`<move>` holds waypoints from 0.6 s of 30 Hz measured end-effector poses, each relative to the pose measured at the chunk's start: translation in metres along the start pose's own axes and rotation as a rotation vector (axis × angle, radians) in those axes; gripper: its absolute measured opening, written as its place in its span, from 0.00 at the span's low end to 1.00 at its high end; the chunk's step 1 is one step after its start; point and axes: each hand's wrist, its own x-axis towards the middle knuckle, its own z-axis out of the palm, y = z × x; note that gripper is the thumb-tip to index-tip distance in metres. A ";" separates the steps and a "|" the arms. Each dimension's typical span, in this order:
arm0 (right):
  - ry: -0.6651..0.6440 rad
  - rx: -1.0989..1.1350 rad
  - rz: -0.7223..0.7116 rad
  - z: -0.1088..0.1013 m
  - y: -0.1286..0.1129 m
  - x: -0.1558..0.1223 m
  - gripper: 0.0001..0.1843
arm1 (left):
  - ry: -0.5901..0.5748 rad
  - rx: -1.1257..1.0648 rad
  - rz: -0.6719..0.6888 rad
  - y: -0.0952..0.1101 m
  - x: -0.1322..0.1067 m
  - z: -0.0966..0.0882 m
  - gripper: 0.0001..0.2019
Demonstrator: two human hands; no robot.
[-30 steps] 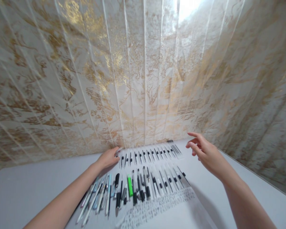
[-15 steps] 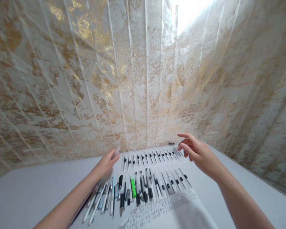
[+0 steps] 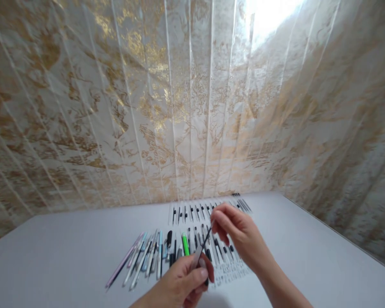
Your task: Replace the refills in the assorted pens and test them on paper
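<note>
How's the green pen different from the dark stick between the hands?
The green pen is bright; the dark stick is blackish. The dark stick looks thinner than the green pen. The green pen lies down; the dark stick slants between left hand and right hand. Both are straight.

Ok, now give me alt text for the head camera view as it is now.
A left hand holds a pale tube above a white table, while the right hand pinches a thin dark rod leading to the tube's upper end. Beyond lie assorted pens, including a bright green one, before a gold-patterned backdrop.
</note>
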 end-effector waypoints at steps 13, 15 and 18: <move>0.040 -0.159 -0.097 -0.007 -0.017 -0.009 0.15 | -0.024 0.140 0.005 0.003 -0.003 0.001 0.25; -0.104 -0.230 -0.019 -0.002 -0.016 -0.009 0.14 | 0.017 0.092 -0.019 0.006 -0.003 0.002 0.25; -0.248 -0.345 0.035 0.005 -0.014 -0.009 0.09 | 0.100 -0.096 -0.049 0.008 -0.003 0.001 0.25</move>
